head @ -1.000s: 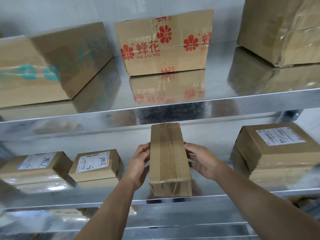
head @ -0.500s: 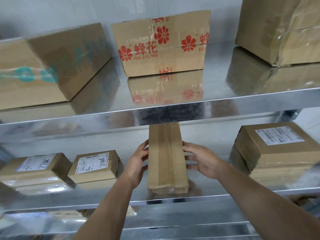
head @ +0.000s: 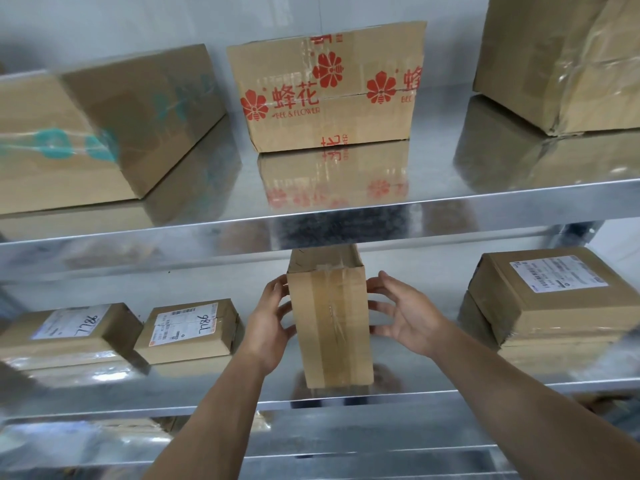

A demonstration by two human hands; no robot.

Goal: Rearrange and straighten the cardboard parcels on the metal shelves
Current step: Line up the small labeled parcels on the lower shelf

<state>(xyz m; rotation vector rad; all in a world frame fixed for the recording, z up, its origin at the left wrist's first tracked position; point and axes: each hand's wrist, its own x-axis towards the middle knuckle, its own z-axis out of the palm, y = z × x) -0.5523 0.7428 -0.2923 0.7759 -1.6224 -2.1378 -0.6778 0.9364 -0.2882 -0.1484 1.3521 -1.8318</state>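
Observation:
A narrow taped cardboard parcel [head: 330,327] stands upright on the middle metal shelf [head: 450,393], near its front edge. Its top reaches up to the underside of the upper shelf [head: 485,206]. My left hand [head: 268,327] rests against the parcel's left side, with fingers at the upper left edge and the thumb lower down. My right hand [head: 405,317] hovers by the right side with fingers spread; only the topmost fingertip is at the parcel's edge.
Two small labelled parcels [head: 69,334] [head: 188,330] lie left of my hands, and a stack of two flat parcels [head: 554,292] lies right. On the upper shelf stand a skewed teal-printed box [head: 104,133], a red flower-printed box [head: 329,95] and a large taped box [head: 561,57].
The narrow parcel was tipped from lying lengthwise to standing on its end. My right hand's fingers have spread and come away from its side.

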